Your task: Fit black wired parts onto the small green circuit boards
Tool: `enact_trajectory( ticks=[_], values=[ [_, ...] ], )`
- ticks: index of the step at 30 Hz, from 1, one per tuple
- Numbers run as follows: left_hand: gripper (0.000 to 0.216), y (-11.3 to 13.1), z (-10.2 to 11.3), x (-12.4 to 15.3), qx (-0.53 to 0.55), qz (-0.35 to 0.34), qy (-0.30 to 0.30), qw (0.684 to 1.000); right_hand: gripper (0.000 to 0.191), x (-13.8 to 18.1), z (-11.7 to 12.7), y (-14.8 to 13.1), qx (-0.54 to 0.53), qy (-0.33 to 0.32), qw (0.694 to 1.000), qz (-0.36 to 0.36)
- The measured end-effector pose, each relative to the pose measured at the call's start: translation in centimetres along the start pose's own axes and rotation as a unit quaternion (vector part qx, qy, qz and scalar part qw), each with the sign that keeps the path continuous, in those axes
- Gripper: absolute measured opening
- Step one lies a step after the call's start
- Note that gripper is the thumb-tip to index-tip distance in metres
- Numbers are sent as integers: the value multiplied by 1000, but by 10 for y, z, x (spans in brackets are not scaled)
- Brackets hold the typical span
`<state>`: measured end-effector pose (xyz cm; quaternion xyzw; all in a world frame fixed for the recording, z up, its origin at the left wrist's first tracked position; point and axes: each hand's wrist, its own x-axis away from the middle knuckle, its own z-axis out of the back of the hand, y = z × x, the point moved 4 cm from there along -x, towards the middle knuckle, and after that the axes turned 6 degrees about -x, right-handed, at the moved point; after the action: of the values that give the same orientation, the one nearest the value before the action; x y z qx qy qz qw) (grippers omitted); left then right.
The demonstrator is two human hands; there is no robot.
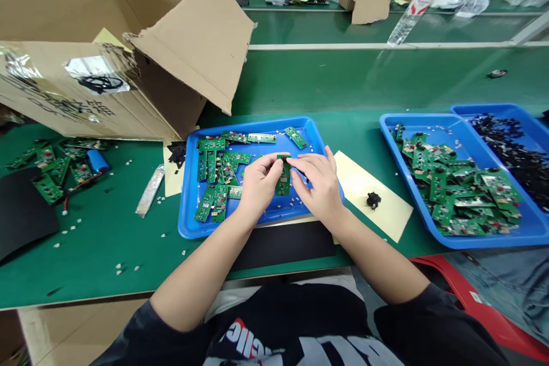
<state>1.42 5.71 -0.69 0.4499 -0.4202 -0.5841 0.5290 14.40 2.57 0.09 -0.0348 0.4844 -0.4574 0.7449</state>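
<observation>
Both hands meet over a blue tray (189, 206) in front of me. My left hand (257, 183) pinches a small green circuit board (282, 178) and holds it upright above the tray. My right hand (318, 183) has its fingers curled against the board's top, where a small black part (285, 158) sits. Several more green boards (217, 174) lie in the left half of the tray. One loose black part (373, 199) rests on a yellow sheet (377, 206) to the right of my right hand.
A second blue tray (397, 151) at right holds a heap of green boards (461, 191); a third (514, 111) holds black parts (514, 151). An open cardboard box (107, 51) lies at left, with loose boards (54, 166) and a blue battery (98, 160) beside it. A plastic bottle (414, 8) leans at the back.
</observation>
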Motion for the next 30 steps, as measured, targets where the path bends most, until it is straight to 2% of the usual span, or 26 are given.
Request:
enact_trajectory(
  ticks=[9,14,22,27,30],
  values=[
    [27,2,0,0,52,21,-20,998,24,-1,-1,1,-32,-17,999,-19],
    [27,3,-4,1,101,50,-49,992,19,-1,1,4,-39,8,999,-26],
    [27,2,-4,1,62,35,-46,996,8,-2,2,6,-72,27,997,-27],
    [27,6,-8,4,49,26,-75,996,8,-3,3,9,-79,48,995,-32],
    [26,6,-9,5,38,15,-69,997,8,-3,3,8,-60,58,996,-27]
  ],
)
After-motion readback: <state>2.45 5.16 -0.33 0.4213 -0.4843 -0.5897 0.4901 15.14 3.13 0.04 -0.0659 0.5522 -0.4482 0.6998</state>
